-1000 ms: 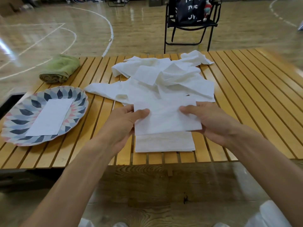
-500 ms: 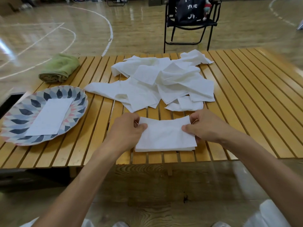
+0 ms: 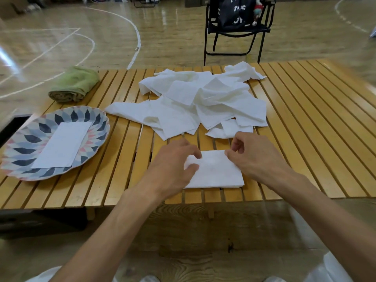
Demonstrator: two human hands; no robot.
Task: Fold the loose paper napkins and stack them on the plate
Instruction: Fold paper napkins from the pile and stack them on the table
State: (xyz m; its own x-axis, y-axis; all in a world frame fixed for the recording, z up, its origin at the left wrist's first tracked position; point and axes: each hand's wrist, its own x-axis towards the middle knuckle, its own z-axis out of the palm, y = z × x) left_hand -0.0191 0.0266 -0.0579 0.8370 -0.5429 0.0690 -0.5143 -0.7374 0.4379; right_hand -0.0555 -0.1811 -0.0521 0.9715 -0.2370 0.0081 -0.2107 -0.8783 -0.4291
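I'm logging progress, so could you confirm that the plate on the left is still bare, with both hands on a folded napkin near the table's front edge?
Not quite: the plate is not bare. The head view shows one folded napkin already lying on it. The rest holds: the left hand and right hand are on another folded napkin near the table's front edge.

Napkin's (image 3: 215, 171) left edge under hands (image 3: 175, 165)
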